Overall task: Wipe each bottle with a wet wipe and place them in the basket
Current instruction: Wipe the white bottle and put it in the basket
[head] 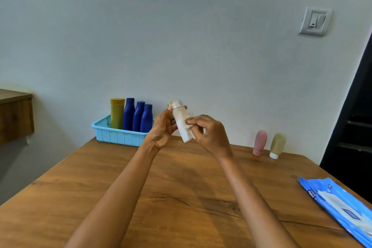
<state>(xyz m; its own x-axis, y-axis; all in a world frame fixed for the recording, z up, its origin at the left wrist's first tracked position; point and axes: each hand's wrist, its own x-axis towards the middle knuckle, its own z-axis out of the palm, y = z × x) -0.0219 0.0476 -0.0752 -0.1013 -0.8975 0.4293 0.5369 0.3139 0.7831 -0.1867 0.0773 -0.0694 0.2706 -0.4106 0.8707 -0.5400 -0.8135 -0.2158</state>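
Above the wooden bench, the left hand grips a white bottle near its cap, fingers curled round it, holding it tilted in the air. The right hand pinches a wet wipe against the bottle's side. The blue basket at the bench's far edge holds three dark blue bottles and a yellow-green tube. A pink bottle and an olive bottle stand cap-down far right, with the wipes pack nearer

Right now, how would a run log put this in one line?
step: wiping | left hand: white bottle | right hand: wet wipe | basket: four bottles
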